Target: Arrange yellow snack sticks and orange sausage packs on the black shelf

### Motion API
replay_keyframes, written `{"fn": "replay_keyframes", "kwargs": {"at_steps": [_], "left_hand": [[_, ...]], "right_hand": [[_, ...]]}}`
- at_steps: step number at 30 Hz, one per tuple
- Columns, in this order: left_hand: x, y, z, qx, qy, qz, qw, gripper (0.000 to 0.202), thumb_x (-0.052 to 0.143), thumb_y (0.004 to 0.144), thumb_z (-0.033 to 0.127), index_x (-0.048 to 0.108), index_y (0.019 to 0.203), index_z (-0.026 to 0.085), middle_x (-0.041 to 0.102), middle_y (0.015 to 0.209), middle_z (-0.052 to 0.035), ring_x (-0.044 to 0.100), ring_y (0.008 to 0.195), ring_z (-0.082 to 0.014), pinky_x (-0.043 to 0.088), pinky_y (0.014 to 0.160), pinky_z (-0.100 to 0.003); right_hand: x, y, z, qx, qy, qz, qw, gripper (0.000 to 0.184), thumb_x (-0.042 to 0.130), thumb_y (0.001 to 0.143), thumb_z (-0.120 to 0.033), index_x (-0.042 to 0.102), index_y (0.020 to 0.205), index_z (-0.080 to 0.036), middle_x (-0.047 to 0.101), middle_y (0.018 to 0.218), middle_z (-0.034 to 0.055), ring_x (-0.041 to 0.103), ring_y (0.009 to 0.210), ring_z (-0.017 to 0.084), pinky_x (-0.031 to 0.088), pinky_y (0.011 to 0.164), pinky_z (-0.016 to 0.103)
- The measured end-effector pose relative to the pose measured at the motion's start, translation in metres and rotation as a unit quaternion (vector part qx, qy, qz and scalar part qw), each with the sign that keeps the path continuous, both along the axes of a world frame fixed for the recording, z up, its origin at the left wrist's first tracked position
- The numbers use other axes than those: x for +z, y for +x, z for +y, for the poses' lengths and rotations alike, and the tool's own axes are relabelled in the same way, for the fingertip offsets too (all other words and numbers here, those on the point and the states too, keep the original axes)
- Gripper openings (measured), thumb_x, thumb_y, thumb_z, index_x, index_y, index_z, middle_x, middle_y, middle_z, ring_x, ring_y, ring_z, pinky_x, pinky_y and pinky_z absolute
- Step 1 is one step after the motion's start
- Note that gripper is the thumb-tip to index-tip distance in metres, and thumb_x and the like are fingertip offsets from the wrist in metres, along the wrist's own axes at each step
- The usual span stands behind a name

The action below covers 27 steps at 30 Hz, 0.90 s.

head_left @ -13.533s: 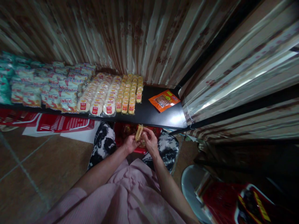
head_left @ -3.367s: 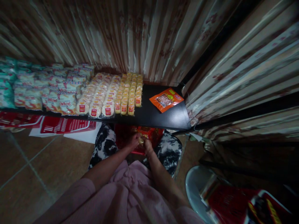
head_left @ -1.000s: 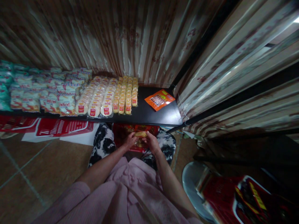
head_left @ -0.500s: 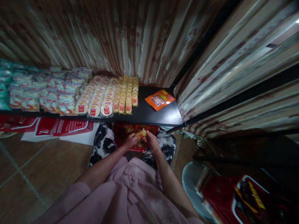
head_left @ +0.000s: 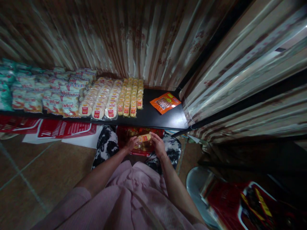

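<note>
A small wrapped snack cake [head_left: 144,138], yellow with a red label, is held level between my two hands over a red basket [head_left: 141,153]. My left hand [head_left: 131,144] is closed on its left end, and my right hand [head_left: 158,144] pinches the right end. More yellow packets lie in the basket, partly hidden by my hands. On the black shelf [head_left: 153,119] beyond, similar yellow wrapped cakes [head_left: 130,97] stand in rows. Left of them are rows of round white wrapped cakes [head_left: 102,100].
An orange snack pouch [head_left: 165,103] lies on the shelf's right part. White bags [head_left: 55,92] and green bags [head_left: 6,84] fill its left. Red baskets [head_left: 67,128] sit below. A grey stool [head_left: 199,188] and another red basket [head_left: 242,204] stand at lower right. Curtains hang behind.
The wrapped cake has been turned from tilted to nearly level, so its red label shows more clearly. My hands have moved slightly apart. The view has shifted a little.
</note>
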<state>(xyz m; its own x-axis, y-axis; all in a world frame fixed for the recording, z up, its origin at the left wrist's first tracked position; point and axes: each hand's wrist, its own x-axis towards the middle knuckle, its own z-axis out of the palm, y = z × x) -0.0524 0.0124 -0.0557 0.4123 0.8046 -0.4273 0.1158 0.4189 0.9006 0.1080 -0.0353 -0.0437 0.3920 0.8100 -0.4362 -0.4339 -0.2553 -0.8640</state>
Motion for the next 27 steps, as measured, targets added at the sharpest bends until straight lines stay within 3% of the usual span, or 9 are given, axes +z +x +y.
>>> {"fn": "replay_keyframes", "kwargs": {"at_steps": [5,11,18,22,27], "left_hand": [[0.002,-0.003,0.005,0.009,-0.013,-0.019,1.0,0.024,0.055,0.071,0.039,0.056,0.072,0.015,0.06,0.069,-0.0003,0.061,0.069,-0.0145,0.048,0.061,-0.023],[0.003,-0.005,0.012,0.019,-0.006,-0.022,1.0,0.028,0.059,0.067,0.043,0.055,0.068,0.016,0.057,0.063,0.0025,0.056,0.062,-0.0108,0.044,0.058,-0.02],[0.003,0.002,0.015,0.008,0.011,-0.002,1.0,0.03,0.061,0.066,0.044,0.056,0.065,0.015,0.055,0.059,0.0031,0.052,0.056,-0.0089,0.041,0.054,-0.019],[0.011,0.007,0.016,-0.01,0.03,0.009,0.999,0.027,0.06,0.068,0.042,0.055,0.064,0.016,0.052,0.054,0.0044,0.047,0.048,-0.0077,0.037,0.049,-0.019],[0.016,0.009,0.015,-0.014,0.042,0.012,0.999,0.028,0.059,0.069,0.043,0.055,0.066,0.016,0.052,0.053,0.0044,0.047,0.048,-0.0076,0.035,0.049,-0.019]], "right_hand": [[-0.005,-0.001,-0.003,0.015,-0.001,-0.009,1.0,0.029,0.067,0.06,-0.038,0.07,0.082,-0.019,0.069,0.08,0.0006,0.06,0.068,0.014,0.044,0.055,0.021],[-0.001,-0.005,-0.009,0.044,-0.036,-0.005,0.998,0.041,0.061,0.067,-0.058,0.069,0.07,-0.018,0.068,0.072,0.0026,0.06,0.067,0.013,0.045,0.057,0.021],[0.004,-0.019,-0.014,0.118,-0.03,0.002,0.993,0.04,0.076,0.056,-0.049,0.066,0.081,-0.02,0.067,0.072,-0.0009,0.06,0.062,0.014,0.048,0.059,0.024],[0.008,-0.024,-0.015,0.176,-0.015,0.003,0.984,0.037,0.075,0.059,-0.045,0.067,0.084,-0.019,0.067,0.072,-0.0013,0.06,0.064,0.012,0.047,0.061,0.022],[0.015,-0.025,-0.015,0.169,-0.01,0.023,0.985,0.04,0.075,0.057,-0.047,0.067,0.085,-0.019,0.068,0.07,-0.0002,0.063,0.067,0.016,0.047,0.062,0.025]]}}
